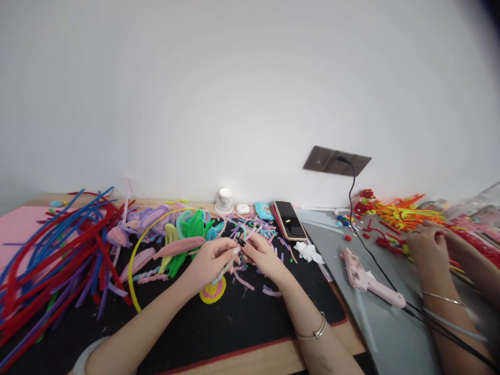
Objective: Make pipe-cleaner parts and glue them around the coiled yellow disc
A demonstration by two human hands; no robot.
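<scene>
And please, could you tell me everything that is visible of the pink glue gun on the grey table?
The pink glue gun looks like plastic, with darker marks towards its nozzle. It lies on the grey table, nozzle towards the upper left of the picture, handle towards the lower right. Nobody holds it. A black cable comes down from the wall socket and passes by the handle; I cannot tell if it is the gun's own. A translucent strip lies just below.

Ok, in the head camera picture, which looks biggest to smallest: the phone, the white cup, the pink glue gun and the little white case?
Largest to smallest, as they look:
1. Pink glue gun, though it's nearer the camera
2. Phone
3. White cup
4. Little white case
</scene>
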